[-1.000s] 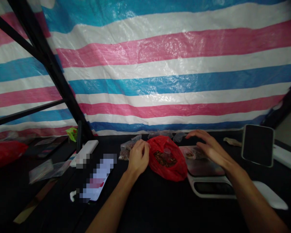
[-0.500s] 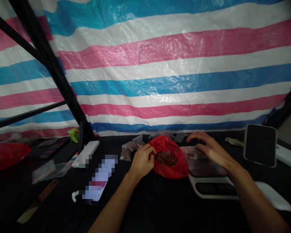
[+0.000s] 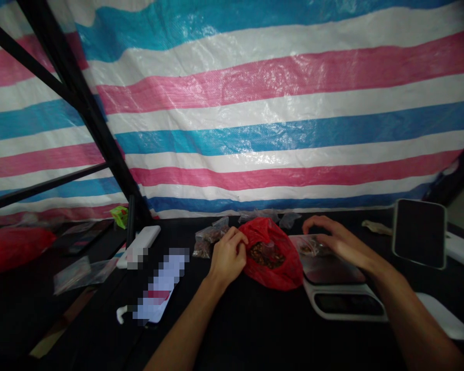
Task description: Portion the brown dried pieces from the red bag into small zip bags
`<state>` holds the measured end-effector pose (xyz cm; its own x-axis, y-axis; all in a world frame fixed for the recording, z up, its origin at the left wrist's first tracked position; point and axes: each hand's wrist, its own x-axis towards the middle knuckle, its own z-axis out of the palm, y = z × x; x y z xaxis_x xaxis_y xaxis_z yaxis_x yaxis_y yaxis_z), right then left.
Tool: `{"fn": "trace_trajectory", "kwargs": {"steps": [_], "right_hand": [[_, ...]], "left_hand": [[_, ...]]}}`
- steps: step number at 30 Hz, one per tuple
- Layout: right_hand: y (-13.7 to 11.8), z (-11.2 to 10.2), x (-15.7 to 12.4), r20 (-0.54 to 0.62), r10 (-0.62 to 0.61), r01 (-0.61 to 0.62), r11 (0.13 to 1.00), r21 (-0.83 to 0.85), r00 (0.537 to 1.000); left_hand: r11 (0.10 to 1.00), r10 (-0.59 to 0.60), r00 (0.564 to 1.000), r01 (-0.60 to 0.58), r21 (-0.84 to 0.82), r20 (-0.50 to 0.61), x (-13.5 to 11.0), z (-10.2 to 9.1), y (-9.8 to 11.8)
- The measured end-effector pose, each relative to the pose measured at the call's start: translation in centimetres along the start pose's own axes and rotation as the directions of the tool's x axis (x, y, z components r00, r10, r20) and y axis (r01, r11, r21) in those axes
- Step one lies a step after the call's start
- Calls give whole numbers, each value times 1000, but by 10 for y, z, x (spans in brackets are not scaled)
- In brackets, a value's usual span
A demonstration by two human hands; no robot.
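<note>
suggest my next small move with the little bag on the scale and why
Probably lift your right hand clear of the small clear plastic bag. Its fingers seem to rest on that bag, which lies on the digital kitchen scale, so their pressure could skew the reading. Your left hand is pinching the red plastic bag.

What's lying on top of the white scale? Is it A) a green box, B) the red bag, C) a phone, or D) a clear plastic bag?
D. The clear plastic bag lies on top of the white scale, just under the right hand, and the red bag sits beside the scale.
</note>
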<state>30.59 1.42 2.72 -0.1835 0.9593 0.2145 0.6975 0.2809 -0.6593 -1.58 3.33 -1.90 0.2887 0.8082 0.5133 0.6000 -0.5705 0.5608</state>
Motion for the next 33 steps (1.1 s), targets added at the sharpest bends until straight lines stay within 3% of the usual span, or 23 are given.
{"fn": "trace_trajectory", "kwargs": {"steps": [9, 21, 28, 31, 33], "right_hand": [[4, -2, -8, 99, 76, -73, 997, -27, 992], [8, -2, -10, 123, 136, -121, 985, -122, 983], [24, 3, -10, 130, 160, -138, 976, -167, 978], [16, 4, -8, 129, 135, -121, 986, -110, 982], [1, 7, -6, 156, 59, -64, 997, 30, 986]], "left_hand": [[1000, -4, 1000, 4, 14, -2, 1, -2, 2], [1000, -5, 1000, 5, 5, -10, 0, -1, 1], [1000, -8, 1000, 8, 11, -14, 1, -1, 1], [1000, -6, 1000, 7, 15, -13, 1, -1, 2], [1000, -7, 1000, 7, 17, -14, 1, -1, 3]]}}
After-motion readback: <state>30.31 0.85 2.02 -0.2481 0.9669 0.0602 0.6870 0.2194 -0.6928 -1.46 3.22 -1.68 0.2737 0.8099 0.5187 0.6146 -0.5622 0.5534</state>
